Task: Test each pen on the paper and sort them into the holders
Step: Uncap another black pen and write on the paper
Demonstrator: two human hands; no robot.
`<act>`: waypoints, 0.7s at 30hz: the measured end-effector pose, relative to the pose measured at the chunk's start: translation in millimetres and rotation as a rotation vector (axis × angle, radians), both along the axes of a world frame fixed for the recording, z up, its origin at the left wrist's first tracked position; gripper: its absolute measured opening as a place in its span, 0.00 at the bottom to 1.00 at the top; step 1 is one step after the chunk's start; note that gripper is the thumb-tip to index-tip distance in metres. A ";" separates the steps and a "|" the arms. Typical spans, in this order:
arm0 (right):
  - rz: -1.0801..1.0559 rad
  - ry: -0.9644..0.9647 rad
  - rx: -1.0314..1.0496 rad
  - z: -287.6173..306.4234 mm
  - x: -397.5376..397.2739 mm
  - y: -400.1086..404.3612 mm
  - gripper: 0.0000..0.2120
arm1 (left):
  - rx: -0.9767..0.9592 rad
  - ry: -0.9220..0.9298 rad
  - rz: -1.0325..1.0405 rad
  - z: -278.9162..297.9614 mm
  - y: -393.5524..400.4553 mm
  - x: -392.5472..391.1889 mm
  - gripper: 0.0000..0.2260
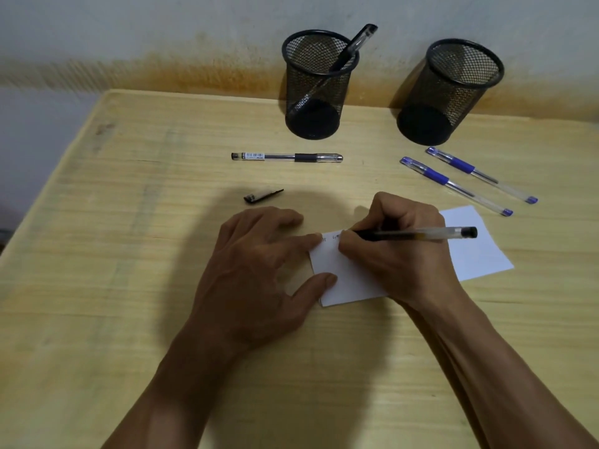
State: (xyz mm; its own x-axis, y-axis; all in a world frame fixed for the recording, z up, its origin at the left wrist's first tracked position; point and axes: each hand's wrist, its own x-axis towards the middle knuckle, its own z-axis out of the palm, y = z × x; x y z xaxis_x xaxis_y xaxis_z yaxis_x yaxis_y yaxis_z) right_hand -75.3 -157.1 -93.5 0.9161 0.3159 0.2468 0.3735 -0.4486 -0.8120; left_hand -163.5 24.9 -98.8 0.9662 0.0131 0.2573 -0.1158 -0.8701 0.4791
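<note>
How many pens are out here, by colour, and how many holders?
Black pens: 3 (one in the left holder, one lying on the table, one in the right hand)
Blue pens: 2
Mesh holders: 2
Loose pen cap: 1
Paper: 1
Total: 9

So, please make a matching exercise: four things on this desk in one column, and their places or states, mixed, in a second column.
Things:
1. left holder
2. right holder
3. black cap
4. paper

Places or states:
A. lies loose on the table, off its pen
B. contains one black pen
C. empty
D. under the right hand, pressed by left hand fingers

Pairs: 1-B, 2-C, 3-A, 4-D
</note>
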 end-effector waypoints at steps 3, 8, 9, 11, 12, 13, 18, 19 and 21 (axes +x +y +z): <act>0.018 -0.012 -0.010 -0.9 0.7 -0.2 0.10 | -0.003 -0.010 0.003 0.2 -0.2 -0.5 0.21; 0.017 0.008 0.024 -0.4 -0.1 0.1 0.10 | -0.003 0.000 0.000 0.9 0.3 -0.5 0.22; 0.017 0.032 0.051 0.1 -0.2 -0.1 0.10 | -0.004 0.003 0.000 1.1 0.2 -0.7 0.22; 0.012 0.048 0.065 0.5 0.2 -0.5 0.10 | -0.004 0.006 0.002 1.5 0.2 -1.0 0.22; 0.014 0.034 0.050 0.4 0.3 -0.5 0.10 | -0.004 0.006 0.003 1.4 0.1 -0.8 0.22; 0.017 0.020 0.035 0.3 0.0 -0.4 0.10 | -0.004 0.004 0.003 1.4 -0.1 -0.6 0.22; 0.004 -0.005 0.032 -1.2 -0.6 -0.3 0.11 | -0.014 -0.002 0.006 0.3 0.2 -0.3 0.22; 0.004 -0.013 0.032 -1.1 -1.1 -0.2 0.11 | -0.018 -0.004 0.006 0.0 0.1 -0.2 0.22; 0.009 -0.007 0.042 -0.5 -2.3 -0.5 0.10 | -0.021 -0.004 0.004 -0.5 0.1 -0.4 0.22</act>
State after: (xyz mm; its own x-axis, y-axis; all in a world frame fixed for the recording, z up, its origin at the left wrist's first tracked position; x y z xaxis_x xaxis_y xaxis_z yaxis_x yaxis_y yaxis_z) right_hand -77.6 -157.7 -94.0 0.9113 0.3138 0.2667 0.3836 -0.4110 -0.8270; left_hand -163.9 25.0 -99.3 0.9650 0.0221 0.2613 -0.1148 -0.8604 0.4965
